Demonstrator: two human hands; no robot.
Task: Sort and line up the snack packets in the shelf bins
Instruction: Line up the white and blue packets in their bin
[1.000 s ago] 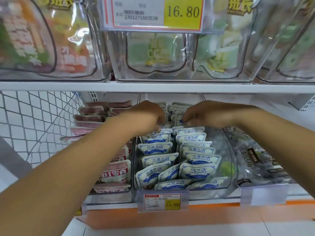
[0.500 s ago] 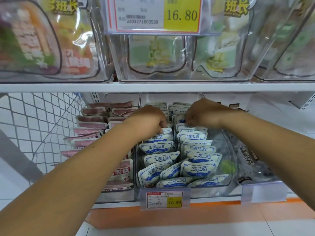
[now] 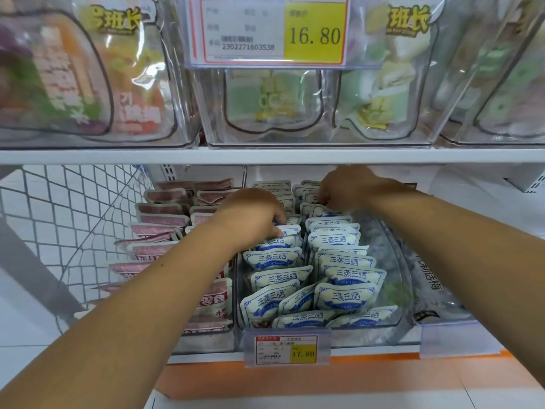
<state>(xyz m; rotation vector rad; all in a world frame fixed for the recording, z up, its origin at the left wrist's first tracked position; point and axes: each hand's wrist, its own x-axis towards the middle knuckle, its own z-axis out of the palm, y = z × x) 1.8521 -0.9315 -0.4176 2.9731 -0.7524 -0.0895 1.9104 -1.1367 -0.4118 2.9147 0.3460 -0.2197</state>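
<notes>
16.80 price tag (image 3: 269,31) up top; 17.80 price tag (image 3: 286,349) below; wire mesh (image 3: 59,219) at left; orange strip (image 3: 295,377) along bottom.

My right hand (image 3: 348,187) has gone deeper into the right-hand row of blue-and-white packets (image 3: 333,240), up under the edge of the upper shelf (image 3: 118,156). A few more packet tops now stand bare in front of its curled fingers. My left hand (image 3: 253,216) has drawn slightly nearer along the left row, thumb and fingers pinching a packet top.
</notes>
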